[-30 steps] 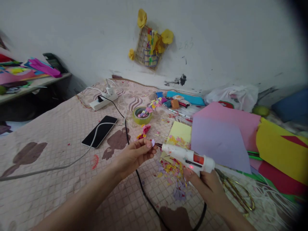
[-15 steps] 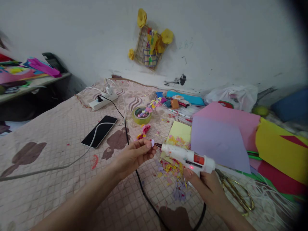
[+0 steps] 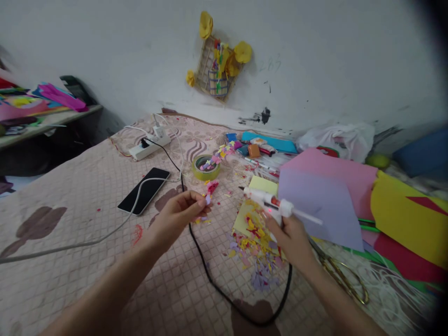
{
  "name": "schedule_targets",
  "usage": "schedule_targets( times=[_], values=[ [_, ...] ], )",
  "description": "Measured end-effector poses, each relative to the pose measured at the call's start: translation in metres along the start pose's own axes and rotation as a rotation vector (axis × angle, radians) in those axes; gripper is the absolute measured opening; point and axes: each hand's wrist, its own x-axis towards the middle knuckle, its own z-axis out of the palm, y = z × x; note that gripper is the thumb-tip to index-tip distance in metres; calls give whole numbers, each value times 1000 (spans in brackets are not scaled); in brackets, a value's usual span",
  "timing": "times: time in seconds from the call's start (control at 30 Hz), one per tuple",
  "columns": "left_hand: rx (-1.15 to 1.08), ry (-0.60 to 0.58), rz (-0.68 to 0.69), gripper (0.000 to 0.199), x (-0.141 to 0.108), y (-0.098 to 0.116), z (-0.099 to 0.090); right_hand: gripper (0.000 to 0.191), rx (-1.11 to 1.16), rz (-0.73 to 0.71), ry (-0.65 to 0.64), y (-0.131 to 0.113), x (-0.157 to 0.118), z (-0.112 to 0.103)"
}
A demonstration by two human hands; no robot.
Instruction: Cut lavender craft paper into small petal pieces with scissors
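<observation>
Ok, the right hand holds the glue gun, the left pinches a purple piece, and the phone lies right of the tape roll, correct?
No: in the head view, the phone lies left of the tape roll. The right hand holds the glue gun, and the left hand pinches a purple piece.

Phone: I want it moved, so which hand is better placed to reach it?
Likely the left hand: nearer the phone, pinching just a purple piece; the right hand grips the glue gun.

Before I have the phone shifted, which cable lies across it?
The pale grey cable: it runs over the phone, while the black cable passes clear to the right.
</observation>
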Motion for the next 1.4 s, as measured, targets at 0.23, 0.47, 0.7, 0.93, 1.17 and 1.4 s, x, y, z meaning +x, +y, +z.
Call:
schedule_targets(
  times=[0.23, 0.47, 0.7, 0.93, 1.17, 1.4],
  values=[
    [696, 238, 317, 7, -5, 6, -24, 23, -112, -31, -1, 44, 38, 19],
    [845, 211, 381, 6, 1, -10, -24, 9, 8, -82, 354, 14, -7, 13],
    [923, 251, 411, 6, 3, -16, -26, 17, 193, -273, -240, -48, -6, 44],
    [1007, 264, 417, 8, 0, -16, -18, 23, 385, -3, -324, -57, 23, 92],
    [1181, 234, 402, 9, 1, -17, -17, 14, 560, 176, -414, -56, 35, 112],
    [1232, 254, 404, 8, 1, -21, -18, 8, 561, 216, -434, -54, 39, 116]
  ],
)
